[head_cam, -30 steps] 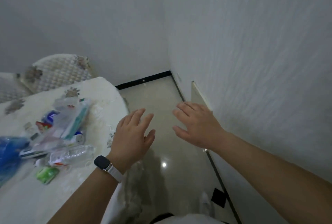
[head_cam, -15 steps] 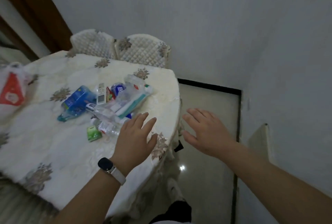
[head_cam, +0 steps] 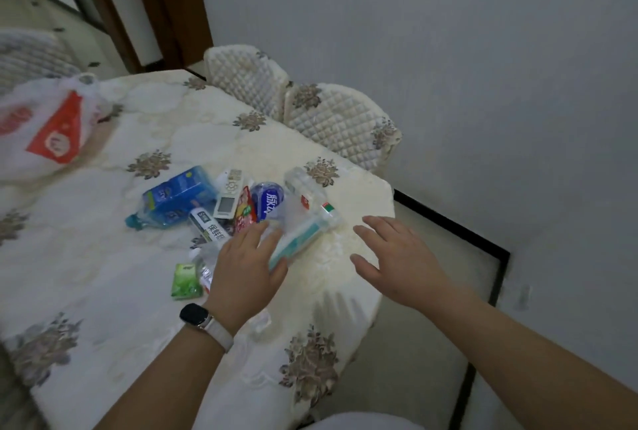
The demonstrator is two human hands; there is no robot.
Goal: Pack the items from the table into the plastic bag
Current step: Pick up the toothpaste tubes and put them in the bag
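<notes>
Fingers (head_cam: 257, 234) of my left hand (head_cam: 247, 269) now hover spread over the item pile (head_cam: 228, 208) near the surface's (head_cam: 86, 274) right edge, holding nothing; plastic bag (head_cam: 45, 132) lies at the far-left corner; right hand (head_cam: 397, 257), equally open, has swung in beside, so packing can start.

Cream tablecloth (head_cam: 103, 257) with brown floral motifs, white-and-red plastic bag (head_cam: 41, 132), blue pack (head_cam: 176, 194).

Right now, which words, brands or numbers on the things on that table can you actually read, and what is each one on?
"脉动": blue drink bottle.
"保鲜": white box; the rest is hidden by the left hand.
Too blurred to read: plastic bag with its red logo, blue pack, remote control, red snack packet, green packet.
</notes>
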